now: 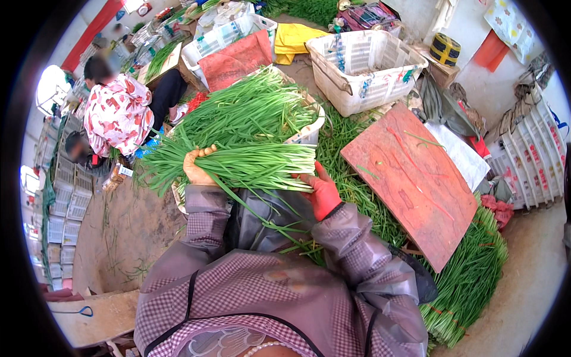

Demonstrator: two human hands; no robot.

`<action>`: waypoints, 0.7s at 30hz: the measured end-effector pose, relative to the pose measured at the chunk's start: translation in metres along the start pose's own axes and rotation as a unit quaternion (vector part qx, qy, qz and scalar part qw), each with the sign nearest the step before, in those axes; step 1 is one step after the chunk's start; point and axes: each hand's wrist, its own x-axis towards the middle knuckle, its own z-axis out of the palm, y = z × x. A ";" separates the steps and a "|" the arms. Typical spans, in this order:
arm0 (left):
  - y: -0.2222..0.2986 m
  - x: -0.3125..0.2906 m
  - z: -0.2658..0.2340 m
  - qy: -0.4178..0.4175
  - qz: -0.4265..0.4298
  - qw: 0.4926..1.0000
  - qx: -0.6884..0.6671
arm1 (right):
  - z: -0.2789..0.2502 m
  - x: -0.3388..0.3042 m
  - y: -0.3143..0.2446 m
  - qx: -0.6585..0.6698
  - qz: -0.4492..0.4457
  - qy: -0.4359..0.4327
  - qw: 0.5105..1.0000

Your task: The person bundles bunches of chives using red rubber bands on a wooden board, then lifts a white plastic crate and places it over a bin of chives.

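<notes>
A bunch of green chives [256,162] lies across in front of me, its white stem ends toward the right. Around its leafy left part my left hand [201,166], bare, is closed, fingertips showing on top. My right hand [324,191], in a red glove with bare fingertips, grips the bunch's pale ends from the near side. Just beyond lies a big heap of loose chives [244,110] in a white crate [314,128], whose sides are mostly covered. Some long leaves droop from the bunch over my dark lap.
To my right a reddish board [410,184] rests over more chives [470,273], some tied in bundles. An open white crate [363,71] stands beyond. A co-worker in a patterned top [118,113] sits at the left, and stacked crates [71,202] line the left side.
</notes>
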 end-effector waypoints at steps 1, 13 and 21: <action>0.000 -0.002 0.003 -0.004 -0.002 1.000 -0.002 | 0.001 0.000 0.001 0.003 0.002 0.006 1.000; 0.000 -0.005 0.002 0.032 0.010 0.999 0.006 | -0.068 0.011 -0.020 0.172 -0.080 -0.024 0.982; -0.003 0.005 -0.017 0.050 -0.047 0.998 0.015 | -0.131 0.005 -0.027 -0.691 -0.285 -0.034 0.663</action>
